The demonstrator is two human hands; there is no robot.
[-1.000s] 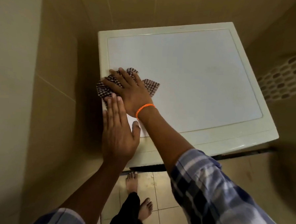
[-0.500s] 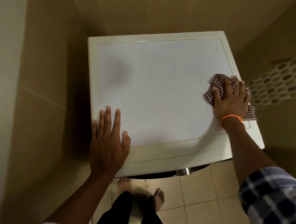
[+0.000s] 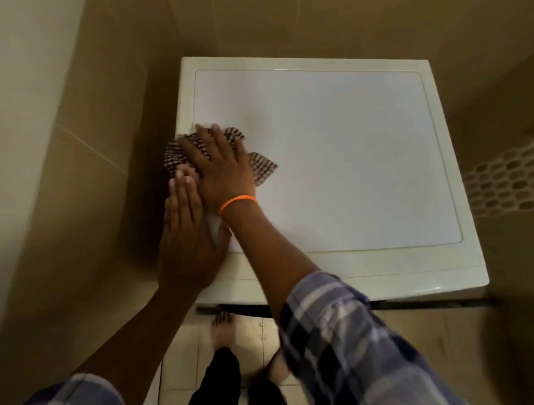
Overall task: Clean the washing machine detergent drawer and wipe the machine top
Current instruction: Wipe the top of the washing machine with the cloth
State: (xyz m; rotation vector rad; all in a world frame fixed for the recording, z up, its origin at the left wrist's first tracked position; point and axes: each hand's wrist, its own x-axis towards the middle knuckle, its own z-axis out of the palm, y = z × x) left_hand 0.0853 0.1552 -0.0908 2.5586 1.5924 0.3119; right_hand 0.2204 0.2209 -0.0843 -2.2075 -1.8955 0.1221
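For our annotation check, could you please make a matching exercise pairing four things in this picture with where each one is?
Things:
1. checked cloth
2. left hand
3. right hand
4. orange wristband

Places:
A. flat on the machine top's front left corner
B. around the right wrist
C. under the right palm, at the left edge
D. pressing flat on the cloth

Pairs: 1-C, 2-A, 3-D, 4-B

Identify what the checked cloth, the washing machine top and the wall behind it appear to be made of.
Checked cloth: woven fabric, soft and matte; it folds and drapes under the right hand.
Washing machine top: smooth and white with a cream rim, glossy highlight at the front corner; plastic or painted metal, unclear which.
Wall: beige ceramic-looking tile, with straight grout lines.
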